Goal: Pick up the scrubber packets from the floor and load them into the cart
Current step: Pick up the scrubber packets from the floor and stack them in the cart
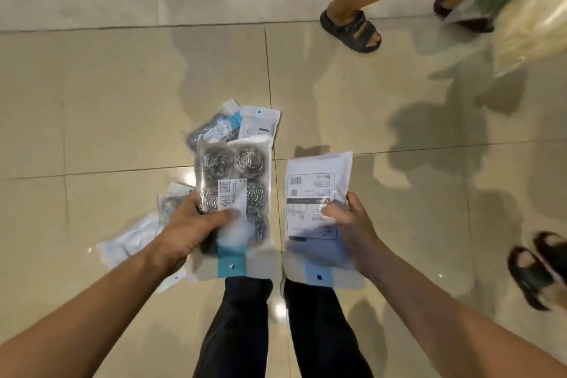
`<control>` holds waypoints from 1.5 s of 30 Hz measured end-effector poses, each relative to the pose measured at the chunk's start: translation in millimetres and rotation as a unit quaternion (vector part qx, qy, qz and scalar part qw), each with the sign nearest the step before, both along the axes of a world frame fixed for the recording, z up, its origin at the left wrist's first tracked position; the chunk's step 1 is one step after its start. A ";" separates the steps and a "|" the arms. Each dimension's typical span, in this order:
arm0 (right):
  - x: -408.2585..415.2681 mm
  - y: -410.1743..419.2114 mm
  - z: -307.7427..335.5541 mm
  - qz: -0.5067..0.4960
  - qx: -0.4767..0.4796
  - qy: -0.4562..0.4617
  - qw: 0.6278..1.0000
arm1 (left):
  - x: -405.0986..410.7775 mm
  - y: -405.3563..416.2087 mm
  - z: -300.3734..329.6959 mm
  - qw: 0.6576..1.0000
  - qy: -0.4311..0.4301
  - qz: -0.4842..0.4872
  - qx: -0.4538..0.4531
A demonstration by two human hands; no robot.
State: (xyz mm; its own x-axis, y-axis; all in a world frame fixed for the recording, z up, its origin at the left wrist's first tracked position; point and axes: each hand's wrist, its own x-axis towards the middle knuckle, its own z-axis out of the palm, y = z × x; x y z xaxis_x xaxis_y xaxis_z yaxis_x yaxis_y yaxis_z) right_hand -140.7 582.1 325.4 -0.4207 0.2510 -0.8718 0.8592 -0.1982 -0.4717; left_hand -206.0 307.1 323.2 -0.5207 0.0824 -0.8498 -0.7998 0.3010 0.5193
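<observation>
Both hands loaded with scrubber packets, standing over the pile.

Nearest me, left hand [196,224] grips a clear packet [236,190] of steel scrubbers, thumb curled across its front; right hand [352,224] pinches a second packet [316,190], printed back up. Beyond, I see more packets [233,126] heaped on the tiled floor [122,101]. Farther off, a passer-by's sandalled foot [352,27].

packet [234,193] label print, perhaps chinese characters, unreadable.
</observation>
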 end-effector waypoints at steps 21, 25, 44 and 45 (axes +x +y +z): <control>2.4 -90.8 400.5 0.158 -0.037 0.215 0.963 | 116.0 -109.7 390.2 0.944 0.182 0.254 0.107; -13.2 -100.7 415.7 0.240 -0.069 0.245 0.937 | 151.8 -110.7 415.3 0.920 0.222 0.313 0.077; 73.7 -287.8 430.5 0.601 -0.218 0.210 0.740 | 400.7 -111.5 457.6 0.682 0.280 0.675 -0.044; 85.0 -300.7 431.2 0.612 -0.218 0.203 0.733 | 413.9 -115.4 458.9 0.669 0.281 0.687 -0.042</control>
